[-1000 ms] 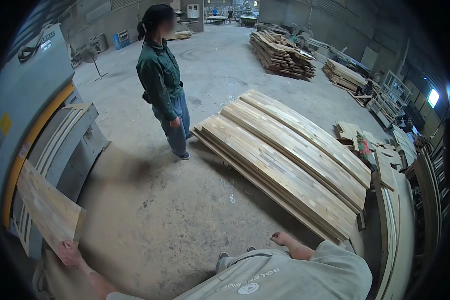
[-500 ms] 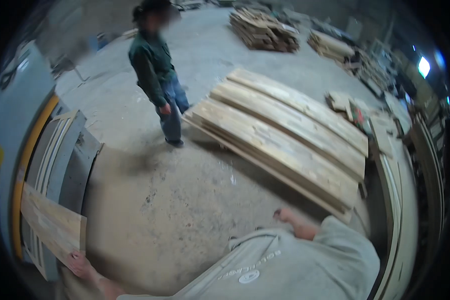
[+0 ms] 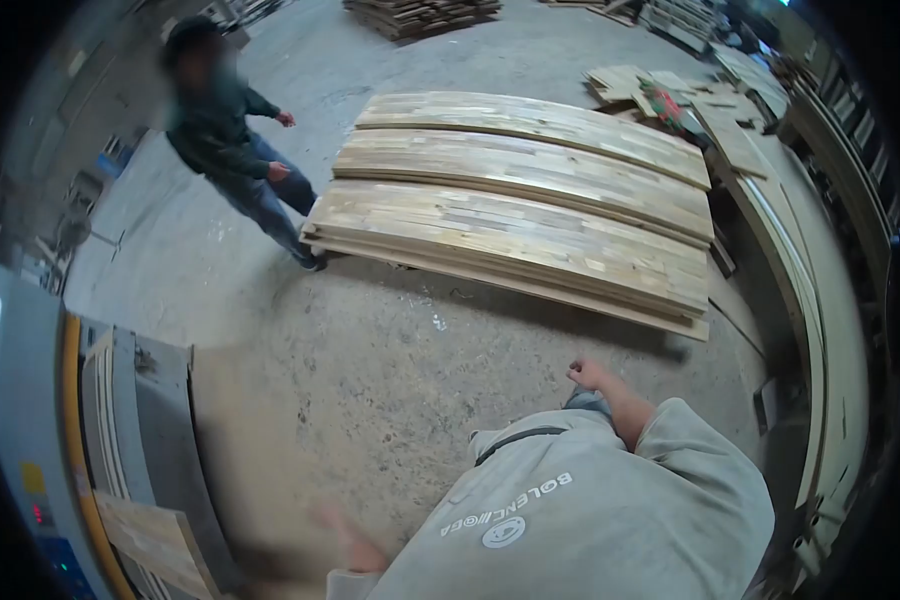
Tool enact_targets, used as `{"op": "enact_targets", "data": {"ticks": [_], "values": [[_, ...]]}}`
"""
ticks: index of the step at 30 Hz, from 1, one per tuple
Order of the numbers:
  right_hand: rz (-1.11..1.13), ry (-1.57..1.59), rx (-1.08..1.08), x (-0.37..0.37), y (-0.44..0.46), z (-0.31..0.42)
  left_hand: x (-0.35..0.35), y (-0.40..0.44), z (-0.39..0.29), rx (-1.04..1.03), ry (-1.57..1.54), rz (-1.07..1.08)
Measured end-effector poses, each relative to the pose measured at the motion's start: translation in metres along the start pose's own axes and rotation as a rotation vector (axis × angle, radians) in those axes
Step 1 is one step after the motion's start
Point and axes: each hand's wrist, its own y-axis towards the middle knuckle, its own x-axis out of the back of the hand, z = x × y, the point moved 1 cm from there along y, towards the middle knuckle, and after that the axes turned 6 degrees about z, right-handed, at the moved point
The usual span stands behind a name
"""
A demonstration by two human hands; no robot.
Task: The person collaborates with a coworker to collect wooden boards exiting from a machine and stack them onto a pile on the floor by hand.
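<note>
My left hand (image 3: 335,522) is smeared by motion over the floor, to the right of a wooden panel (image 3: 152,540) and apart from it. That panel lies part way in the machine (image 3: 30,410) with the yellow edge. My right hand (image 3: 587,374) hangs near my waist with its fingers curled; whether anything small is inside is hidden. Beyond it, three rows of stacked light wooden panels (image 3: 520,215) lie side by side, and the hand does not touch them.
A person (image 3: 225,140) in a dark green top stands at the left end of the stacks. Long boards (image 3: 805,300) line the right side. Rough planks (image 3: 425,15) are piled at the back, and scrap boards (image 3: 630,85) lie behind the stacks.
My left hand has let go of the panel and moved right, away from it. The view has turned toward the stacks. The person's arms are now held forward, with both hands in view.
</note>
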Motion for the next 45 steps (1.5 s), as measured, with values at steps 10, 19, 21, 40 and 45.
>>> {"op": "enact_targets", "data": {"ticks": [10, 19, 21, 40, 45], "values": [[-0.067, -0.001, -0.079, 0.142, -0.008, -0.213, -0.171, -0.502, -0.143, -0.573, 0.103, 1.199], [-0.061, -0.031, -0.199, 0.285, 0.021, -0.323, -0.213, -0.622, -0.142, -0.583, 0.395, 1.187], [-0.135, 0.022, -0.195, 0.325, 0.031, -0.33, -0.256, -0.643, -0.149, -0.623, 0.512, 1.254], [-0.524, 0.166, -0.42, 0.71, 0.214, -0.525, -0.459, -1.04, -0.557, -0.963, -0.263, 1.454], [-0.584, 0.363, -0.392, 0.869, 0.439, -0.69, -0.426, -1.133, -0.284, -0.645, 0.111, 1.107]]}}
